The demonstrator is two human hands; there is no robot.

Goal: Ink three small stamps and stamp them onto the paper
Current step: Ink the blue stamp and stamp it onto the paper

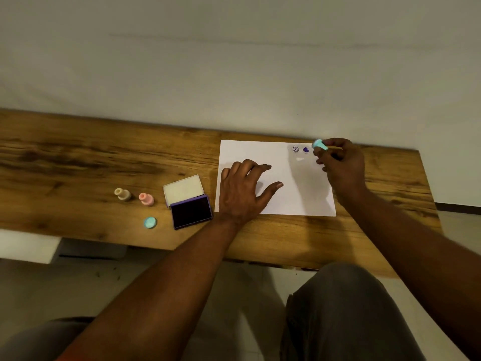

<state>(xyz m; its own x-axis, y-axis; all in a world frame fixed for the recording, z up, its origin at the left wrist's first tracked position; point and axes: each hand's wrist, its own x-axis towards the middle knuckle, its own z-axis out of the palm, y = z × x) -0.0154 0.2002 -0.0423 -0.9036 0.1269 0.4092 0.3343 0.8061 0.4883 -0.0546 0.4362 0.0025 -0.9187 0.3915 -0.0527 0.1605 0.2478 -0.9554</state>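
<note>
A white sheet of paper [281,199] lies on the wooden table [104,162]. Two purple stamp marks [301,149] show near its far right corner. My right hand [341,165] holds a small teal stamp [319,144] just above that corner, to the right of the marks. My left hand [242,188] lies flat on the paper's left part, fingers spread. The purple ink pad [191,212] sits open left of the paper, its lid [183,188] tipped back. A cream stamp [122,194] and a pink stamp [146,199] stand left of the pad.
A teal round cap [150,222] lies near the table's front edge, left of the ink pad. A pale wall rises behind the table. My knees in grey trousers [346,308] show below the table's front edge.
</note>
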